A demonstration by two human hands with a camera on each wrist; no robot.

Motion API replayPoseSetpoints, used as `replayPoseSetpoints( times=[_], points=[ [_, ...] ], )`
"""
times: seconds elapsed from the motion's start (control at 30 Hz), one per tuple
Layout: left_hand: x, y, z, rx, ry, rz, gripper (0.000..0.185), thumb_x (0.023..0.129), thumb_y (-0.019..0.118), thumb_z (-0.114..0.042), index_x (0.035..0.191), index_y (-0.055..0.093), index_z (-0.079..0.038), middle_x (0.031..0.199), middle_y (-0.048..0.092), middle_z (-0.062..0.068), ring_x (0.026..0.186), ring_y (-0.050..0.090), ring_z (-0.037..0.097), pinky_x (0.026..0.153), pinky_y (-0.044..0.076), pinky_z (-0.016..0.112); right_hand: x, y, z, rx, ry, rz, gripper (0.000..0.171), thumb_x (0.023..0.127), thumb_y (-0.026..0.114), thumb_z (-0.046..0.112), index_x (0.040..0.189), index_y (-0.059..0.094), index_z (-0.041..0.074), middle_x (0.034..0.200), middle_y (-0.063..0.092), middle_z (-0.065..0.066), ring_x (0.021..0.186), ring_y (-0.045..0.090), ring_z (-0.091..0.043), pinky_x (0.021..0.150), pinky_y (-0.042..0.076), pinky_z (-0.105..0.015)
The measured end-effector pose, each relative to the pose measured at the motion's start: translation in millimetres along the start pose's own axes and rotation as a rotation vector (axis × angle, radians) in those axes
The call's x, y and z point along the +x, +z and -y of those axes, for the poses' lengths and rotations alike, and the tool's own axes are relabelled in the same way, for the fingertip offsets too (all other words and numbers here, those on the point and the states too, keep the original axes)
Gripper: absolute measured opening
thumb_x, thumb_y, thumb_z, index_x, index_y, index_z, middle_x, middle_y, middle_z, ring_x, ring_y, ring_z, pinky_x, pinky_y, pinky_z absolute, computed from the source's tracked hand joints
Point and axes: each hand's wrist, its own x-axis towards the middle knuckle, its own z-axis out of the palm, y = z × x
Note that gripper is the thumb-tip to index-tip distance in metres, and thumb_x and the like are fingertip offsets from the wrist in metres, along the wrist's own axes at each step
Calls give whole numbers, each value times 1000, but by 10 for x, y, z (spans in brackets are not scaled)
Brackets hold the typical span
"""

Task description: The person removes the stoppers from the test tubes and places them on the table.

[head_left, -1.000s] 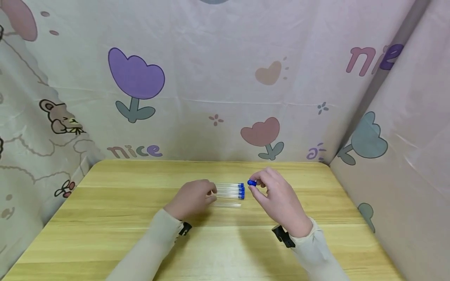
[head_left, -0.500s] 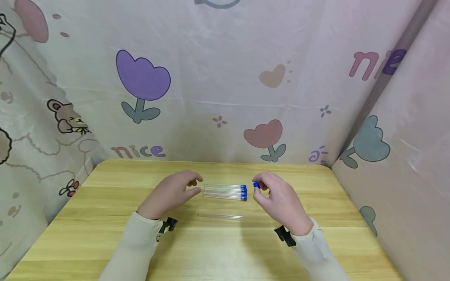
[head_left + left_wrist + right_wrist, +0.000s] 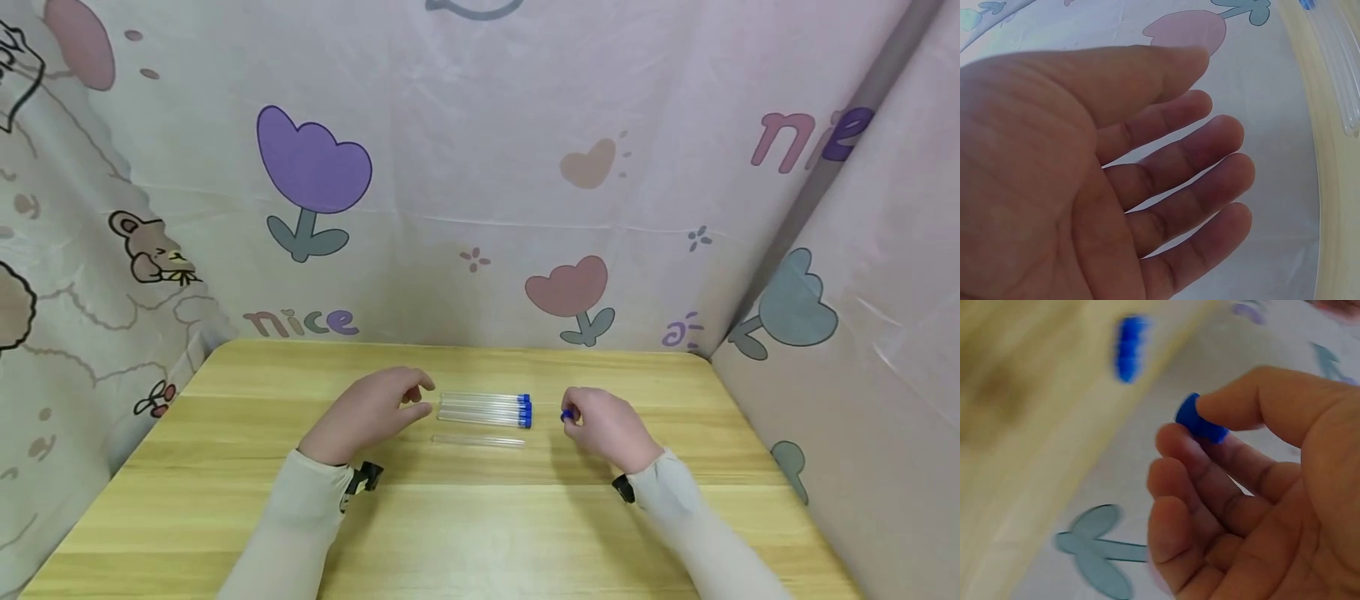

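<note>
On the wooden table [image 3: 225,500] lie several clear tubes with blue caps [image 3: 485,408], side by side, caps to the right. One uncapped clear tube [image 3: 477,440] lies alone just in front of them. My right hand [image 3: 609,427] pinches a small blue cap [image 3: 566,414] [image 3: 1199,424] between thumb and forefinger, low over the table, right of the tubes. My left hand [image 3: 371,412] [image 3: 1116,181] hovers just left of the tubes with relaxed, spread fingers and holds nothing.
Patterned fabric walls [image 3: 480,208] with tulips and the word "nice" close in the table at the back and both sides. Bare wood shows in front of the hands and to the far left and right.
My left hand let go of the uncapped tube and drew back to the left; that tube now lies alone before the others. My right hand moved right and down with the blue cap.
</note>
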Motion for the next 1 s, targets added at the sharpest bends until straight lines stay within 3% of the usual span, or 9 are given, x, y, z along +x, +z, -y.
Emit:
replayPoseSetpoints(
  times=[0.13, 0.53, 0.83, 1.0],
  points=[
    [14, -3, 2, -2, -5, 14, 26, 98, 72, -26, 122, 71, -14, 100, 68, -4, 88, 61, 13, 84, 55, 39, 22, 114, -173, -61, 25, 71, 12, 85, 73, 4, 82, 64, 11, 74, 57, 4, 66, 50, -13, 60, 46, -32],
    [6, 39, 0, -17, -20, 35, 24, 98, 71, -22, 120, 72, -14, 97, 67, -4, 84, 59, 12, 81, 54, 37, -4, 340, -376, -93, 66, 125, 16, 84, 72, 4, 76, 61, 13, 73, 56, 3, 66, 50, -14, 59, 46, -34],
    [29, 57, 5, -5, -31, 44, 25, 97, 72, -23, 120, 71, -14, 97, 67, -4, 84, 59, 13, 83, 54, 38, -8, 383, -439, -101, 77, 132, 19, 86, 73, 4, 76, 60, 13, 74, 54, 2, 67, 49, -15, 60, 45, -33],
    [29, 63, 10, 2, -26, 46, 25, 97, 72, -22, 121, 71, -14, 96, 67, -4, 84, 59, 13, 83, 54, 38, -4, 297, -411, -70, 69, 151, 11, 85, 75, 8, 85, 65, 9, 79, 60, -1, 70, 54, -17, 64, 51, -38]
  ],
)
